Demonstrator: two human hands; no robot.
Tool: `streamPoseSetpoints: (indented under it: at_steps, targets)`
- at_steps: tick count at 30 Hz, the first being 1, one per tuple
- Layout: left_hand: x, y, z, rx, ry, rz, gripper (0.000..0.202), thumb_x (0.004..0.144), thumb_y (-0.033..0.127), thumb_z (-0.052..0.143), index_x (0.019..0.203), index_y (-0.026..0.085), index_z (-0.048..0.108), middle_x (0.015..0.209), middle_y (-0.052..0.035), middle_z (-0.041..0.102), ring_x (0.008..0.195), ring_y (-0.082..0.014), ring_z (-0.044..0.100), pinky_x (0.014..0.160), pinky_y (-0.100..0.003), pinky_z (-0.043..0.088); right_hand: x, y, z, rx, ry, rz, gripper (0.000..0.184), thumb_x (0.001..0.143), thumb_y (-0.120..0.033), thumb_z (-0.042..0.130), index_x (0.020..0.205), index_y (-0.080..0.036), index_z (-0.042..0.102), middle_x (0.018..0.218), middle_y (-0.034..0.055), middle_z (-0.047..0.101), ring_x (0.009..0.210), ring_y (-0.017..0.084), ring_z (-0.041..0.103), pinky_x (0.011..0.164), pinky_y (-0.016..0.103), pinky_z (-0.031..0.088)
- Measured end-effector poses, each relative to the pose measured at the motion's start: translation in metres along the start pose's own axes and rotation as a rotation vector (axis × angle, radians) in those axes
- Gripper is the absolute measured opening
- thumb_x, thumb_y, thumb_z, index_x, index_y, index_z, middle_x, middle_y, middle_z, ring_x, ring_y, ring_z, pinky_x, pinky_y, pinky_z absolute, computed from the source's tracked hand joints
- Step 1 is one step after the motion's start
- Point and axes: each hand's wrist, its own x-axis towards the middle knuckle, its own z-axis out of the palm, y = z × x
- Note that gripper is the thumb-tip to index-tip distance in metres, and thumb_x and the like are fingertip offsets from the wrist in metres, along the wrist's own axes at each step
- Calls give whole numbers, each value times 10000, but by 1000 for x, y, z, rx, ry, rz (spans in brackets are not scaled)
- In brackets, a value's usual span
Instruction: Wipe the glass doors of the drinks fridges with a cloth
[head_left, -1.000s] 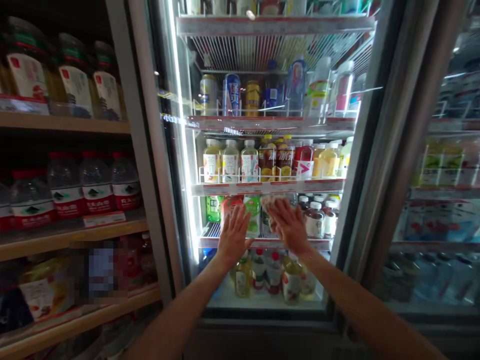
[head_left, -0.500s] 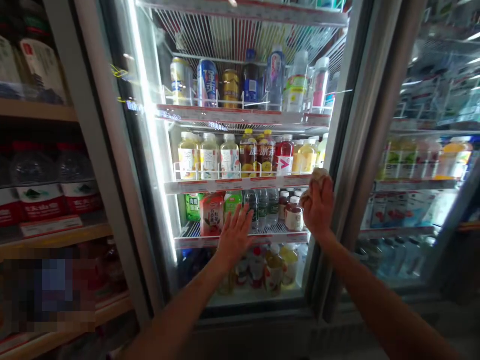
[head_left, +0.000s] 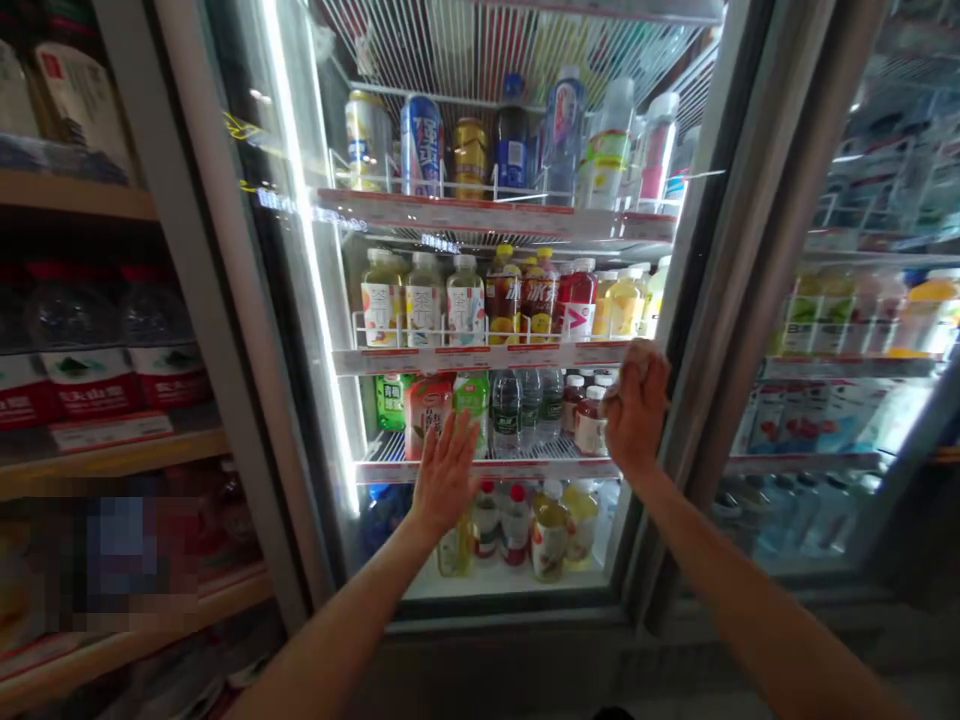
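A glass-door drinks fridge (head_left: 694,250) stands before me, its lit shelves showing through the glass. My right hand (head_left: 636,415) is closed around a pale crumpled cloth (head_left: 646,352) and presses it to the glass near the right side of the door frame. Lower and to the left, my left hand (head_left: 446,470) lies with fingers stretched out on or just before the glass. Behind its fingertips are a red drink pouch (head_left: 427,400) and a green bottle (head_left: 472,390), partly covered.
Bottles and cans fill the fridge shelves, among them tea bottles (head_left: 424,300) and a blue can (head_left: 421,145). An open rack with red-capped water bottles (head_left: 82,345) is at the left. Another glass door (head_left: 840,330) with drinks adjoins at the right.
My left hand has shifted a little left and down across the door. The right hand with the cloth stays near the same spot by the frame. The view has tilted slightly.
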Motion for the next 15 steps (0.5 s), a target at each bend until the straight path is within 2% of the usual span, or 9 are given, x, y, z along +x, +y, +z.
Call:
streamPoseSetpoints:
  at_steps: [2,4,6,8,10,12,13,15]
  targets:
    - [-12,-10,-1,24,-39,0,685,790,346,606,1386,138,341,1454,-141,329,1394,-269,148,1125,-489,182,-24,-30,1,37,-118,-156,583,862,-163,399,1430,-180,268,1525,121,115,1403,313,66,1065,557,266]
    - [-25,-20,-3,53,-74,-2,668,789,358,609,1373,144,368,1446,-136,345,1384,-277,191,1119,-490,200,-56,-57,-3,82,-293,-386,544,849,-134,423,1382,-229,368,1495,80,250,1402,263,127,1081,498,273]
    - [-36,-29,-6,81,-96,-20,656,781,371,622,1357,155,397,1444,-130,349,1373,-286,226,1112,-486,222,-66,-74,-6,120,-396,-519,514,843,-128,437,1340,-260,429,1453,47,350,1391,223,186,1098,455,256]
    - [-42,-38,-10,108,-106,-44,648,779,367,628,1353,165,406,1453,-126,330,1373,-293,222,1109,-491,223,-46,-81,-4,123,-372,-469,511,847,-144,433,1348,-244,423,1452,56,352,1394,222,176,1106,453,230]
    - [-47,-46,-13,131,-115,-65,640,787,346,621,1360,171,396,1467,-128,300,1380,-290,197,1111,-497,212,-17,-89,3,99,-266,-327,522,856,-167,421,1375,-205,385,1479,85,289,1404,244,125,1106,474,210]
    - [-53,-51,-14,137,-133,-85,645,791,331,618,1371,179,380,1476,-126,279,1384,-286,182,1112,-502,205,-7,-101,10,83,-213,-273,520,859,-181,425,1378,-178,381,1492,101,254,1406,265,93,1101,485,208]
    - [-57,-53,-15,135,-144,-98,657,786,329,625,1375,184,373,1478,-125,275,1384,-285,185,1112,-502,207,-14,-109,12,90,-231,-320,514,856,-180,433,1368,-174,395,1490,99,259,1406,270,92,1097,482,216]
    - [-66,-57,-17,131,-165,-122,690,768,329,647,1380,181,365,1473,-129,286,1379,-288,202,1108,-500,220,-41,-126,12,132,-345,-522,506,838,-144,443,1342,-180,432,1483,74,286,1402,254,120,1089,447,248]
